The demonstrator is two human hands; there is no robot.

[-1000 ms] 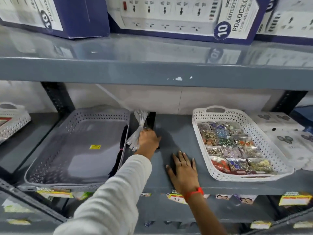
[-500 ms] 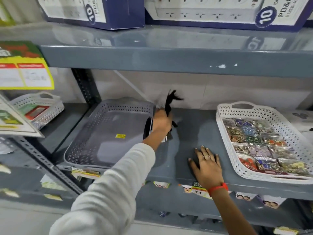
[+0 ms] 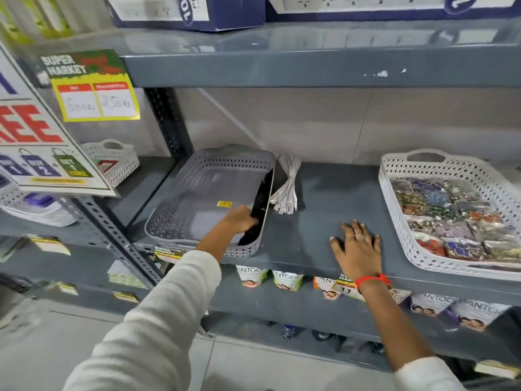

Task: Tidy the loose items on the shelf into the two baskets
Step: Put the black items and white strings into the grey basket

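A grey perforated basket (image 3: pixel 169 218) sits on the left of the grey shelf (image 3: pixel 332 198). My left hand (image 3: pixel 239 221) reaches into it, shut on a black bundle (image 3: pixel 260 198) that lies along the basket's right wall. Just outside that wall, a white bundle of cables (image 3: pixel 286 187) rests on the shelf. My right hand (image 3: pixel 356 244) lies flat and open on the shelf near its front edge, holding nothing. At the right stands a white perforated basket (image 3: pixel 387 198) filled with several shiny colourful packets (image 3: pixel 451 215).
An upper shelf (image 3: pixel 310 66) with blue-and-white power strip boxes (image 3: pixel 186 9) hangs close overhead. A dark upright post (image 3: pixel 166 122) and paper sale signs (image 3: pixel 93 86) stand at the left, with a small white basket (image 3: pixel 112 156) beyond. Pouches (image 3: pixel 284 280) hang below the shelf edge.
My left hand lifted the black bundle from beside the grey basket and brought it down inside along the right wall. The white bundle stays on the shelf. The view shifted left.
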